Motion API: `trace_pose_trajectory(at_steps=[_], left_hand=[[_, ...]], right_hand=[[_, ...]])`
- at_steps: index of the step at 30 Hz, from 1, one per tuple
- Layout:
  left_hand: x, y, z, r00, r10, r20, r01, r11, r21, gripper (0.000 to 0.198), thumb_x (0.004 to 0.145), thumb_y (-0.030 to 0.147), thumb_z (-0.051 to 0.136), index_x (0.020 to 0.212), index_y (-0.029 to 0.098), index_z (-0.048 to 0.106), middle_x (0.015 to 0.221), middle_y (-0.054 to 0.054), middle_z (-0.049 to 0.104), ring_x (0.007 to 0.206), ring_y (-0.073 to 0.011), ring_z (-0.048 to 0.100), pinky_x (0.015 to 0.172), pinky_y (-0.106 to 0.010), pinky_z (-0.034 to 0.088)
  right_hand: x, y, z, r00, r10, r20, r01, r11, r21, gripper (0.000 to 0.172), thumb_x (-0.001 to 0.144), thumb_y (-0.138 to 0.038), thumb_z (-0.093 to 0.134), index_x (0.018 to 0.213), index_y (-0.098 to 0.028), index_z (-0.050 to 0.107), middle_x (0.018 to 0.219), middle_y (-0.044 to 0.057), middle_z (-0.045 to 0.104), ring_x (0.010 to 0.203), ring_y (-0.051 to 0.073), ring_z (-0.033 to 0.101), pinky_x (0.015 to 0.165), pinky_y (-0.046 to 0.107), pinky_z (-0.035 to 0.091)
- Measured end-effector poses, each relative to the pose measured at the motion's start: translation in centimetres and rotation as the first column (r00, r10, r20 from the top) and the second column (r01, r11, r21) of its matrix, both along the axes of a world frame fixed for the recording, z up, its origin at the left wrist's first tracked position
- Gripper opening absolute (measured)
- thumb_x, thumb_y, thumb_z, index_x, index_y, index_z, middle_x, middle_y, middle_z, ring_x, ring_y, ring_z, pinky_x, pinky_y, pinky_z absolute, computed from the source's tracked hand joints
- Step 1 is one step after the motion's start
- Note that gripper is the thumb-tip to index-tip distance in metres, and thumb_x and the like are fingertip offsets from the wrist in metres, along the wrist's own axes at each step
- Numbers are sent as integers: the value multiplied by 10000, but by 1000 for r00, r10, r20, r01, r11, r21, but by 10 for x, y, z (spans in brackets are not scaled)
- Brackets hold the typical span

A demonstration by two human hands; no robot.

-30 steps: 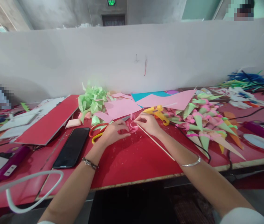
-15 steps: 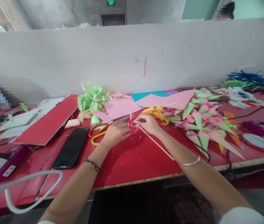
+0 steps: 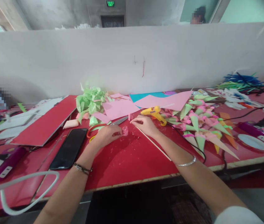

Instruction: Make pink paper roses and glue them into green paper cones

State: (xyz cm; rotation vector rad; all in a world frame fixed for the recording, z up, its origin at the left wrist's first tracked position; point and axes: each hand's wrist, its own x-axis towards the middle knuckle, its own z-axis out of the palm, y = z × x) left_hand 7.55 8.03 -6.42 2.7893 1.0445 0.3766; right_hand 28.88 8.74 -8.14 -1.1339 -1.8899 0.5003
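Note:
My left hand (image 3: 106,134) is closed, its fingertips pinching a small curled pink paper piece (image 3: 125,131) that looks like a rolled flower. To the right of it, my right hand (image 3: 144,123) has its thumb and forefinger pressed together; whatever lies between them is too small to make out. A thin pale stick (image 3: 155,144) runs along the red table from under the right hand toward the front edge. Just beyond the right fingertips is a small pink roll (image 3: 129,117). Scissors (image 3: 120,121) with red and yellow handles lie partly hidden behind the left hand.
A yellow glue gun (image 3: 154,114) lies beyond my right hand. Paper cone flowers (image 3: 198,119) are heaped on the right, with pink sheets (image 3: 120,109) and crumpled green paper (image 3: 92,99) at the back. A black phone (image 3: 69,149) and a red board (image 3: 45,121) lie left.
My left hand has moved left with the curled pink paper, away from my right hand. The right hand stays pinched near the stick's upper end. The view has shifted slightly.

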Motion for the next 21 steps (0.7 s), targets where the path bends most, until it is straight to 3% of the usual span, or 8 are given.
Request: trace_pose_trajectory(at_steps=[5,9,12,16,21], left_hand=[[-15,-11,1,1000,11,3,-11,996,-85,105,788,202,495,772,157,589,781,-28,615,678,-121,542,614,-206,383],[-24,-22,-7,997,51,49,-45,993,-113,115,790,224,490,781,167,589,787,-24,613,713,-125,547,634,-208,396],[-26,-26,-14,996,52,79,-44,994,-98,116,790,232,489,787,174,590,792,-19,616,722,-124,546,644,-211,397],[-24,-26,-20,996,15,83,-8,996,-86,112,782,237,502,791,171,593,768,-17,619,685,-119,542,622,-208,394],[-24,-26,-21,994,17,104,-6,995,-99,92,769,227,518,780,168,589,756,-13,618,654,-110,533,601,-202,390]], right_hand=[[-2,-2,-4,992,-29,119,31,999,-13,172,750,-150,511,867,-130,636,670,13,605,550,96,488,568,211,383],[0,-2,6,973,-119,200,83,980,180,248,793,-102,411,938,-148,607,853,58,625,757,140,553,705,243,411],[1,5,25,912,-150,382,53,966,254,370,802,-41,330,1055,-165,570,1055,84,584,905,153,550,755,244,404],[-3,31,50,674,-81,734,-2,994,112,430,767,-29,383,1128,-197,545,1155,76,555,974,171,548,783,241,388],[-14,62,54,589,40,807,-25,999,-31,294,704,-85,524,951,-176,655,906,67,683,877,176,591,709,215,399]])
